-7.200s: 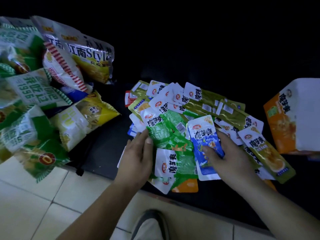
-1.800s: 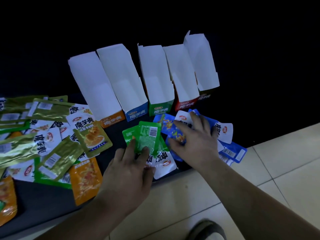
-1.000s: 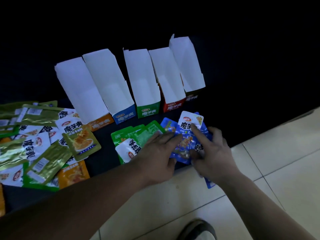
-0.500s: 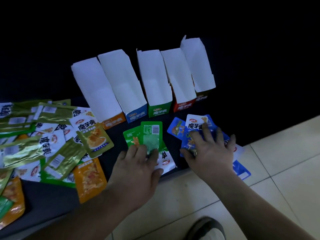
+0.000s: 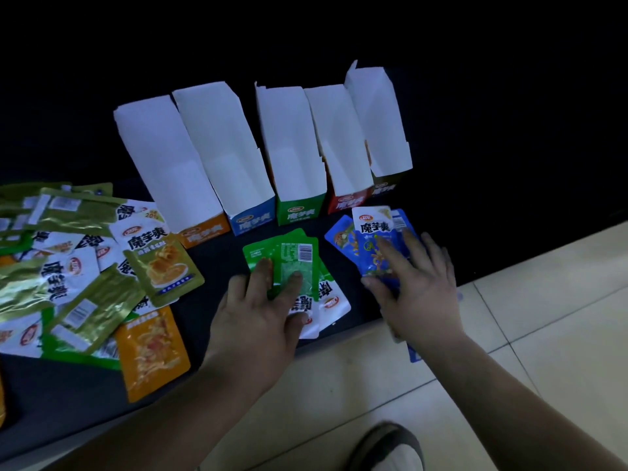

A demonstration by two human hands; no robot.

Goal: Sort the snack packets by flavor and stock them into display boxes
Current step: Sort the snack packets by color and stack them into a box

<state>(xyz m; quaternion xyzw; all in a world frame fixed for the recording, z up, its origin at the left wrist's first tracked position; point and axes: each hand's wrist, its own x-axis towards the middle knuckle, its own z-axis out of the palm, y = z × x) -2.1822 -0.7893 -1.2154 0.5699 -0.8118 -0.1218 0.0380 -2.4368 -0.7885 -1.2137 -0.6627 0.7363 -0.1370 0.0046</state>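
Several open white display boxes stand in a row on the black surface, with orange [image 5: 200, 232], blue [image 5: 253, 222], green [image 5: 299, 212], red [image 5: 346, 202] and dark [image 5: 385, 188] fronts. My left hand [image 5: 261, 314] lies flat with straight fingers on a small stack of green packets [image 5: 295, 263] in front of the green box. My right hand [image 5: 418, 290] presses with spread fingers on a stack of blue packets [image 5: 367, 239] in front of the red box.
A loose heap of olive-gold, white and green packets [image 5: 68, 266] covers the left of the black surface, with an orange packet [image 5: 153, 348] at its near side. The surface's front edge [image 5: 339, 334] meets pale floor tiles [image 5: 509, 334]. A shoe [image 5: 387, 447] shows below.
Both hands have stayed on their stacks. The blue packets under my right hand have been drawn into a tighter pile; the green stack has barely shifted.
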